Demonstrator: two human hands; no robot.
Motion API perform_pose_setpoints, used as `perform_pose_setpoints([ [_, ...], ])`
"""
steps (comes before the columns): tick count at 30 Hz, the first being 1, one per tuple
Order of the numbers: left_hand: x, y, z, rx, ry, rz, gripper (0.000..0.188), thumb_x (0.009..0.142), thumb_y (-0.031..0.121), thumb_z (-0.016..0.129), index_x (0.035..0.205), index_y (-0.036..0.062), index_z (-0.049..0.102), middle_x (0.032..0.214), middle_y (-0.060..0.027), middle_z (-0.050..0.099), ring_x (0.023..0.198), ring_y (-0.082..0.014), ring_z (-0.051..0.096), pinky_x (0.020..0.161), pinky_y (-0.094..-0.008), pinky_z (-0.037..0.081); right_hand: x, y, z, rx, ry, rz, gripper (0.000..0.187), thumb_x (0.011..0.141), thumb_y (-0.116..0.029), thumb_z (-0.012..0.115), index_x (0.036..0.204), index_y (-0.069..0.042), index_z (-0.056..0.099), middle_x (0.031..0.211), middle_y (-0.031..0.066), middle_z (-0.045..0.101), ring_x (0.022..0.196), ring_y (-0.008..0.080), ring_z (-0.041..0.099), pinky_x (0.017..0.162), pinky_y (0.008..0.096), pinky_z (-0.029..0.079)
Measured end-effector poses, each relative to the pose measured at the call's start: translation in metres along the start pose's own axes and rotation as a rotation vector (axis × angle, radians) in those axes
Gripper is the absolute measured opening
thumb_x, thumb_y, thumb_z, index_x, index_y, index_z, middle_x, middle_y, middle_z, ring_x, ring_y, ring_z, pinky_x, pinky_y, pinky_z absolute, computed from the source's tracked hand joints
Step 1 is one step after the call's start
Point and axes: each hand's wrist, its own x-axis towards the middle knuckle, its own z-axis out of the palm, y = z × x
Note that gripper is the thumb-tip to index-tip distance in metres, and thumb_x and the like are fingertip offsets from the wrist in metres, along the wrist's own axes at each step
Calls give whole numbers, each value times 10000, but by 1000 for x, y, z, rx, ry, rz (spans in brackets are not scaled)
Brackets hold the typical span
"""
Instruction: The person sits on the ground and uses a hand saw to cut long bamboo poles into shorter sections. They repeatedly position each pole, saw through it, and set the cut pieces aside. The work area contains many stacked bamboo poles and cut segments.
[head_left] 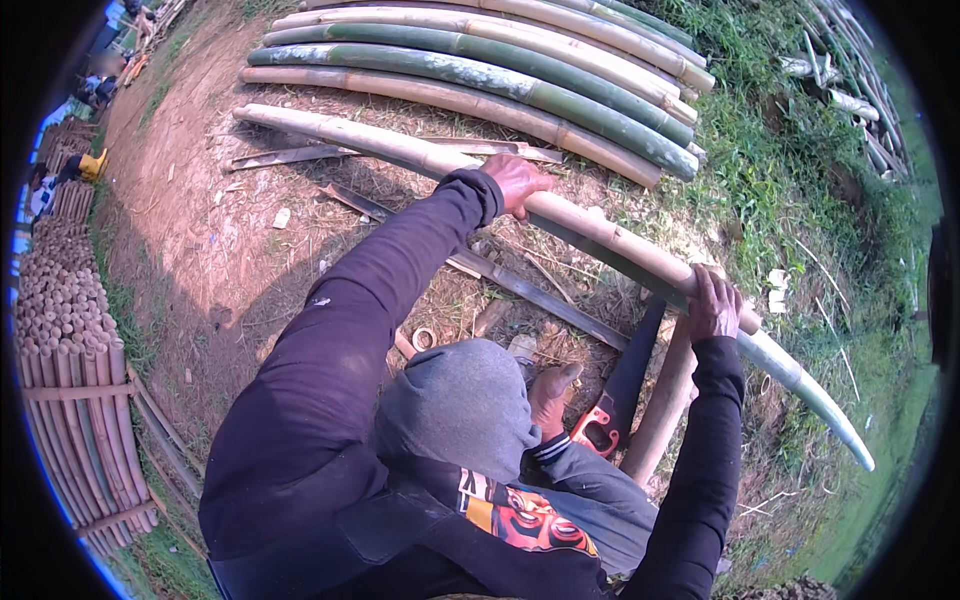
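Pole (612, 238) | left hand (516, 183), right hand (714, 303) clamped around it | right end juts over grass (870, 400) | gap to bamboo row (500, 87)

Your left hand (518, 183) and right hand (715, 303) grasp a bamboo pole (610, 238) slanting across the centre; below it, right of centre, an orange-handled saw (637, 370); green and tan culms (530, 95), upper centre.

We look down from the head through a fisheye lens. The bamboo pole (612, 238) is near, below us.
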Motion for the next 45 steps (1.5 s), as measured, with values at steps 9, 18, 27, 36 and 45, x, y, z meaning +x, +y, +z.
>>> perform_pose_setpoints([
  [9,-5,27,-8,121,-47,43,755,784,539,887,1379,151,631,1229,-106,744,1148,-314,714,1029,-514,516,-10,-8,5,137,50,-12,672,847,-179,789,1488,-197,590,1371,96,671,1290,320,612,1151,519,397],
  [18,23,101,24,-98,195,141,568,960,398,759,1442,124,638,1401,-140,698,1260,-307,675,1089,-446,501,-20,-26,-10,-7,81,137,675,901,-258,785,1529,-265,540,1444,66,620,1427,299,526,1230,626,304],
  [27,33,110,9,-106,142,112,551,929,334,794,1418,126,646,1291,-152,740,1152,-352,715,1002,-465,550,-202,-149,28,296,-891,546,466,879,-464,806,1157,-104,704,1020,145,798,984,323,782,958,495,527],
  [36,41,126,-6,154,17,29,454,905,409,808,1244,135,683,1032,-187,771,985,-407,742,879,-525,573,-250,-173,47,309,-900,869,274,894,-292,685,1131,-225,807,1036,65,811,1089,183,751,1094,504,368],
  [45,45,139,-15,210,-119,-57,501,924,379,792,1327,112,660,1171,-212,748,1124,-424,703,956,-521,552,-253,-172,53,382,-452,931,412,924,-339,697,1257,-102,748,1239,136,699,1192,306,676,1000,513,459],
])
